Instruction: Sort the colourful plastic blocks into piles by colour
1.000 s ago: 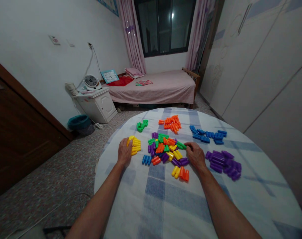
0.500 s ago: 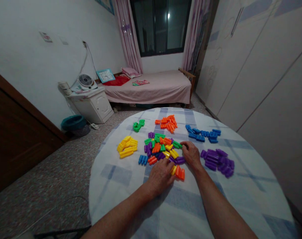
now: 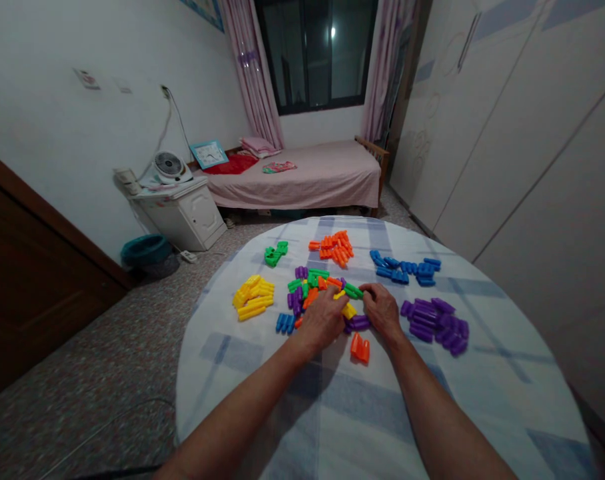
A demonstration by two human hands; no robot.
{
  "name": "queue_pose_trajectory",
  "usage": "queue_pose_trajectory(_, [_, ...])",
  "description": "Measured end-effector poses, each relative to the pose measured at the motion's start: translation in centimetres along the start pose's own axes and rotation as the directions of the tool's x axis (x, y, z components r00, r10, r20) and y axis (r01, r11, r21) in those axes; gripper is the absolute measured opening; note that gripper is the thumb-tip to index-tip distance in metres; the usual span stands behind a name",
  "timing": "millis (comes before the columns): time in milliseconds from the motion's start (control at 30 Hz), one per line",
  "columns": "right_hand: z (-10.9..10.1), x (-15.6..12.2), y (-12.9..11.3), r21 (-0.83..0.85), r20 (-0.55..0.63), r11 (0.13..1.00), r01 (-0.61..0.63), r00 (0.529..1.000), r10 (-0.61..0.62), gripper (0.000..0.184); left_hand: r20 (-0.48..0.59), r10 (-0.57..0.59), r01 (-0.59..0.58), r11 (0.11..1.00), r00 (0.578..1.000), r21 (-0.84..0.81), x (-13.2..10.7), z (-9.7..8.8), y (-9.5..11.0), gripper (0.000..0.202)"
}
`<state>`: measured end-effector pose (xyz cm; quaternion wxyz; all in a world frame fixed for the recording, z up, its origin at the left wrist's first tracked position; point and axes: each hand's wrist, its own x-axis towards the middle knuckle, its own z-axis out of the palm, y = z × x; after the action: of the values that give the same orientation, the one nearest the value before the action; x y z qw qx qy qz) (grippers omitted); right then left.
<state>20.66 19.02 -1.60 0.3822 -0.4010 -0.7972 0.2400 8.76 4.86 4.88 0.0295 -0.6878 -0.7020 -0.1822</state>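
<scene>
Small plastic toy blocks in mixed colours lie in a loose pile at the middle of the table. My left hand (image 3: 325, 319) reaches over this pile, fingers closed together, with a yellow block (image 3: 339, 295) at the fingertips. Part of the pile is hidden under that hand. On the pile's right side, my right hand (image 3: 381, 311) has its fingers curled and pinched at the end of a green block (image 3: 353, 291). A purple block (image 3: 360, 323) lies just below its fingers. Nearer to me sits an orange block (image 3: 360, 348), apart from both hands.
Single-colour groups ring the pile: yellow blocks (image 3: 253, 296), green blocks (image 3: 276, 253), orange blocks (image 3: 334, 249), blue blocks (image 3: 405, 269) and purple blocks (image 3: 438, 325). A checked cloth covers the round table (image 3: 372, 413). Beyond it stands a bed (image 3: 312, 180).
My left hand has moved up and away from me onto the pile. The yellow block beside the near orange one is gone from there. My right hand has stayed at the green block.
</scene>
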Motion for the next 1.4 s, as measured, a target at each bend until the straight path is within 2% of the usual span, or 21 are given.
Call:
queue_pose_trajectory(133, [-0.1, 0.0, -0.1, 0.01, 0.001, 1.0, 0.009, 1.0, -0.009, 0.028, 0.16, 0.027, -0.048, 0.99, 0.987, 0.133, 1.9, 0.8, 0.2, 0.025])
queue_pose_trajectory(233, [-0.1, 0.0, -0.1, 0.002, 0.005, 1.0, 0.009, 1.0, -0.009, 0.028, 0.213, 0.003, -0.037, 0.987, 0.977, 0.158, 2.5, 1.4, 0.5, 0.022])
queue_pose_trajectory(500, [-0.1, 0.1, 0.0, -0.01, 0.008, 1.0, 0.001, 1.0, -0.001, 0.029, 0.219, 0.021, -0.053, 0.988, 0.975, 0.142, 2.9, 1.8, 0.2, 0.024])
queue_pose_trajectory(667, [-0.2, 0.2, 0.0, -0.007, 0.018, 1.0, 0.018, 1.0, -0.018, 0.032, 0.215, 0.026, -0.054, 0.991, 0.976, 0.126, 3.6, 2.4, 0.7, 0.024])
queue_pose_trajectory(800, [-0.2, 0.3, 0.3, -0.006, 0.03, 1.0, 0.011, 0.999, -0.011, 0.034, 0.13, -0.006, -0.002, 0.998, 0.991, 0.067, 3.4, 1.2, 0.2, 0.02])
queue_pose_trajectory(900, [-0.1, 0.4, 0.5, -0.015, 0.028, 1.0, -0.005, 1.0, 0.005, 0.035, -0.034, -0.109, 0.111, 0.993, 0.993, 0.037, 1.7, -1.4, -2.4, 0.015])
queue_pose_trajectory(967, [0.0, 0.3, 0.5, -0.014, 0.028, 1.0, -0.011, 1.0, 0.011, 0.034, -0.178, -0.223, 0.231, 0.973, 0.958, 0.024, -0.1, -3.4, -5.7, 0.014])
queue_pose_trajectory(1033, [0.0, 0.3, 0.5, -0.012, 0.024, 1.0, -0.01, 1.0, 0.011, 0.033, -0.315, -0.366, 0.397, 0.917, 0.876, 0.04, -2.1, -5.2, -9.8, 0.016])
queue_pose_trajectory(1100, [0.0, 0.3, 0.4, -0.011, 0.018, 1.0, -0.008, 1.0, 0.008, 0.032, -0.39, -0.506, 0.57, 0.82, 0.769, 0.059, -4.1, -6.3, -14.1, 0.019])
queue_pose_trajectory(1167, [0.0, 0.2, 0.2, -0.011, 0.012, 1.0, -0.007, 1.0, 0.007, 0.031, -0.392, -0.62, 0.691, 0.72, 0.679, 0.058, -5.7, -6.7, -17.7, 0.022])
queue_pose_trajectory(1233, [0.0, 0.1, 0.1, -0.011, 0.006, 1.0, -0.007, 1.0, 0.007, 0.03, -0.351, -0.706, 0.754, 0.657, 0.616, 0.002, -6.8, -6.4, -20.1, 0.023])
queue_pose_trajectory(1300, [-0.1, 0.1, 0.1, -0.012, 0.006, 1.0, -0.006, 1.0, 0.006, 0.031, -0.289, -0.752, 0.767, 0.637, 0.593, -0.084, -7.2, -5.7, -21.2, 0.023])
queue_pose_trajectory(1400, [-0.1, 0.1, 0.2, -0.014, 0.014, 1.0, -0.009, 1.0, 0.009, 0.031, -0.245, -0.757, 0.74, 0.649, 0.606, -0.176, -7.1, -4.2, -21.2, 0.029])
